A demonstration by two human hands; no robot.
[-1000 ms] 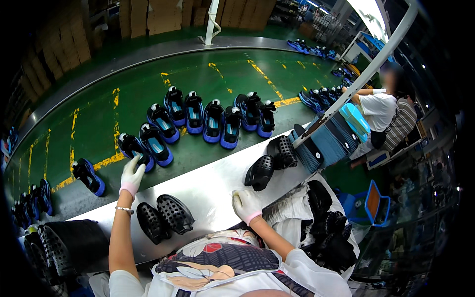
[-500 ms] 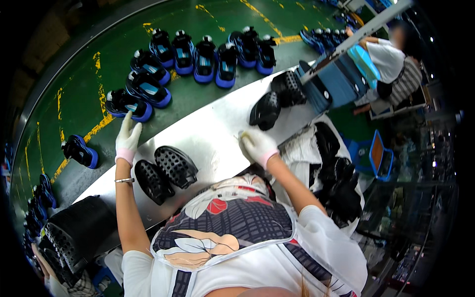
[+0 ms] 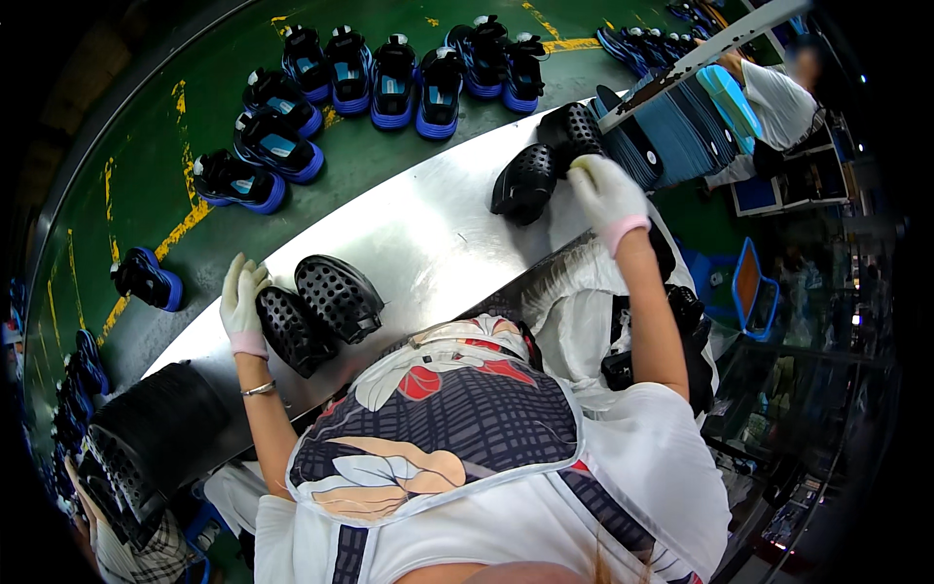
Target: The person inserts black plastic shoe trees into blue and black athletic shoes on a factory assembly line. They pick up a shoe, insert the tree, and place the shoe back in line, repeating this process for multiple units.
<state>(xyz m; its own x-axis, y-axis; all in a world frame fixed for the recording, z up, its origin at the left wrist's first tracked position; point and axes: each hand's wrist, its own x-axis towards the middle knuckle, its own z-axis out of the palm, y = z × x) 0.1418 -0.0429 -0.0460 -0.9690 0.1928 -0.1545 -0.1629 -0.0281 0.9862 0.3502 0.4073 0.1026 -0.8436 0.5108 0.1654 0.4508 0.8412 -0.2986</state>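
Left hand [image 3: 241,304]: yours is loosely spread, centre-left, right beside those dotted black forms [image 3: 334,294]
Right hand [image 3: 607,200]: yours looks curled, upper right, can't tell if it's pinching anything

Bright light is reflecting as white glare on the metal table [image 3: 433,229] at the centre. Fisheye distortion is bending its far edge, the corners are fading into black, and the lower right is looking dim and unclear.
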